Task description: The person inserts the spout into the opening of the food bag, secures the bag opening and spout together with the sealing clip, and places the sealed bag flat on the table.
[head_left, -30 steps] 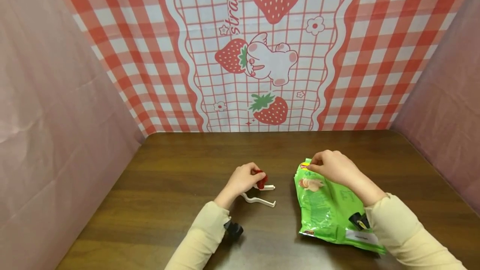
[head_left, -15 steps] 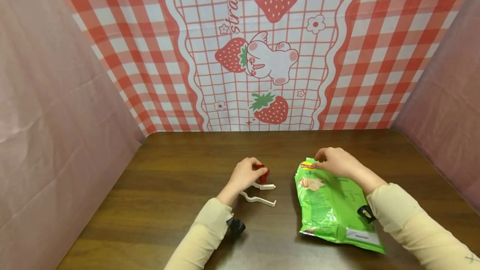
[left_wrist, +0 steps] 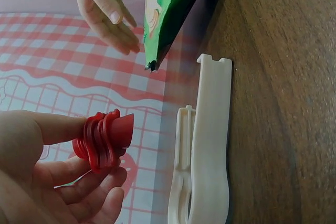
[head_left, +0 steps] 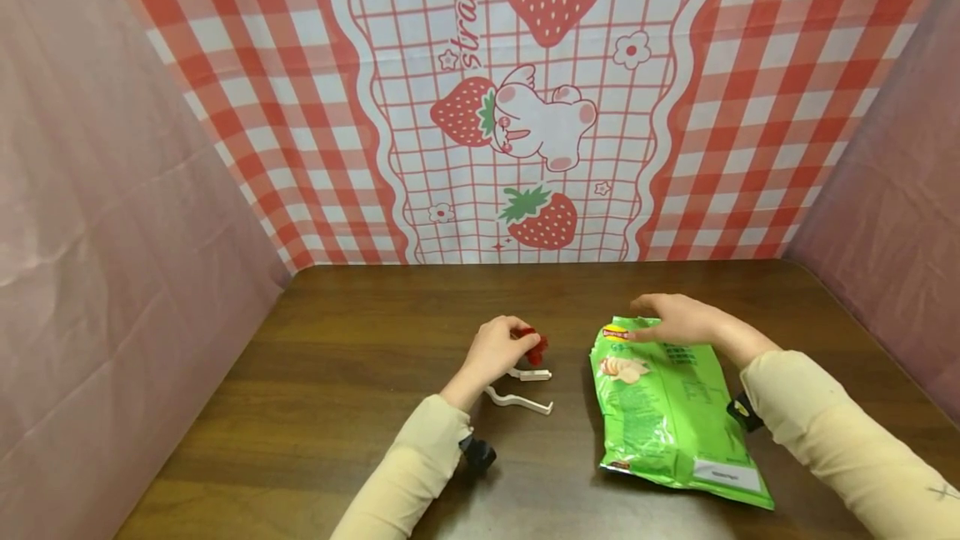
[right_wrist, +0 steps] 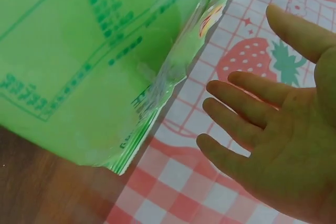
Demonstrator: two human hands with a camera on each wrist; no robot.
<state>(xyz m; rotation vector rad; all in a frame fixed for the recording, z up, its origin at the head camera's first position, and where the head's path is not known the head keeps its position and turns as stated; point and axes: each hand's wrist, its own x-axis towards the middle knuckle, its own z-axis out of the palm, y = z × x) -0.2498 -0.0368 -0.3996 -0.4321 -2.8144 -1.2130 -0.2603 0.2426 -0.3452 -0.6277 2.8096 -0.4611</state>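
Note:
My left hand (head_left: 493, 352) pinches a small red clip (head_left: 537, 347) between thumb and fingers; in the left wrist view the red clip (left_wrist: 105, 137) has several ridges. Below it on the table lie white clips (head_left: 517, 401), long and thin. A green snack bag (head_left: 667, 415) lies flat to the right. Over the bag's top edge is my right hand (head_left: 686, 321), its fingers spread apart. In the right wrist view the right hand (right_wrist: 283, 119) holds nothing, beside the bag's crimped edge (right_wrist: 137, 137).
A brown wooden table (head_left: 345, 373) carries everything. Behind it hangs a red checked cloth with strawberries (head_left: 551, 219), and pink cloth (head_left: 135, 232) closes off the left and right sides.
My right hand has moved slightly right and its fingers have spread off the bag's top corner. The left hand has shifted up and right with the red clip. The bag has barely moved.

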